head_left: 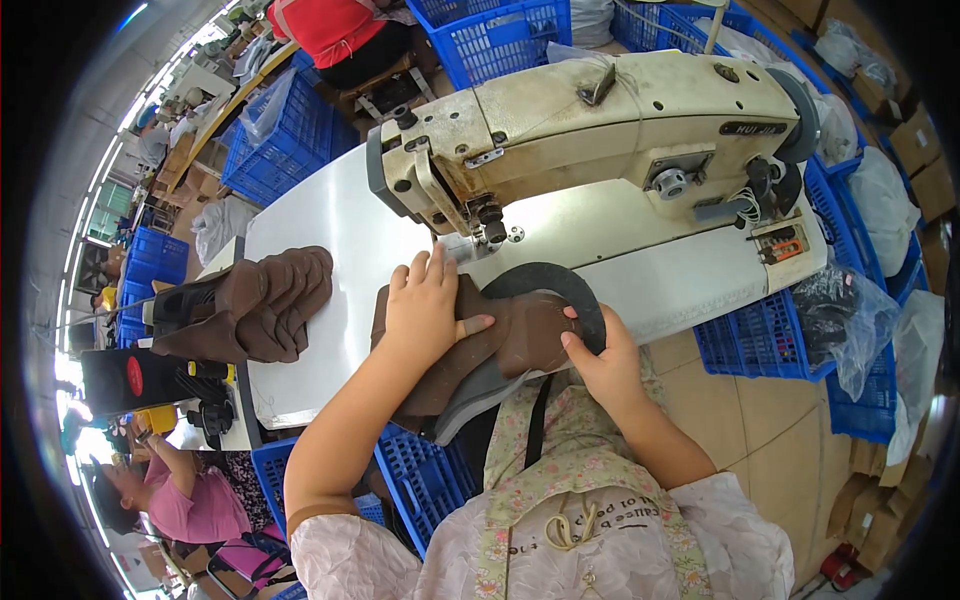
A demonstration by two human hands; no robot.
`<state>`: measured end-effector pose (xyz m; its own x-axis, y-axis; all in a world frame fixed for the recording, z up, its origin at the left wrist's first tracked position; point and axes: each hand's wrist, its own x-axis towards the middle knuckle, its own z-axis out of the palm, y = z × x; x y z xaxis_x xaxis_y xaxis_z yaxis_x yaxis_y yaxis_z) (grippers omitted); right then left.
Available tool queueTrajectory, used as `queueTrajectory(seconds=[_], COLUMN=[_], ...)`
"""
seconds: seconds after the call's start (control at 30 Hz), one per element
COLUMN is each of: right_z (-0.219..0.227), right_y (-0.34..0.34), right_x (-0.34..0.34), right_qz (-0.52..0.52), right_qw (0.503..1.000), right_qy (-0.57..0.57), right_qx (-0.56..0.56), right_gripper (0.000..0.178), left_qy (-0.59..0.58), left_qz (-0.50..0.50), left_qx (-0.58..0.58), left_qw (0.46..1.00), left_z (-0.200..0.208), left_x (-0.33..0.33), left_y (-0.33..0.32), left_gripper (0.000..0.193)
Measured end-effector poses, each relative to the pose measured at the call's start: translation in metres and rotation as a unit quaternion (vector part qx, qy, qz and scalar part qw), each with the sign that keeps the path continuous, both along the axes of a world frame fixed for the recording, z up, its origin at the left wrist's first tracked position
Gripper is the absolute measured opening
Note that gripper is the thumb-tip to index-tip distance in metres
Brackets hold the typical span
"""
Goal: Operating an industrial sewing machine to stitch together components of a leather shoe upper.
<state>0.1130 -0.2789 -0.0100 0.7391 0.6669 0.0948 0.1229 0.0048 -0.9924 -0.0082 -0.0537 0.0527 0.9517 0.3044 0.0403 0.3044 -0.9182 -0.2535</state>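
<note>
My left hand [425, 305] lies flat, fingers spread, on a brown shoe-upper piece [515, 335] with a dark curved collar, pressing it to the white table [320, 230] just in front of the needle of a cream industrial sewing machine [600, 130]. On the right, my right hand [600, 355] pinches the edge of the same piece, thumb on top. The piece's grey underside hangs over the table's front edge.
A stack of brown cut pieces [265, 305] lies on the table's left end. Blue plastic crates [290, 135] stand behind, beside and under the table. Plastic bags [845, 310] sit at the right. Another person in pink [185, 495] sits at lower left.
</note>
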Motion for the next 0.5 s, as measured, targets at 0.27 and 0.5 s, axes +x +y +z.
queueTrajectory(seconds=[0.27,0.5], right_z=[0.015,0.026], right_y=[-0.012,-0.032], right_x=[0.002,0.013], right_qz=[-0.038,-0.030], right_qw=[0.998,0.994], right_qy=[-0.031,0.102], right_qx=[-0.039,-0.008], right_gripper=[0.027,0.021], left_qy=[0.115,0.115], left_qz=[-0.026,-0.024], left_qx=[-0.103,-0.009], left_qw=[0.988,0.993], left_z=[0.020,-0.029], left_x=[-0.019,-0.007], left_y=[-0.045,-0.046], left_gripper=[0.083,0.080])
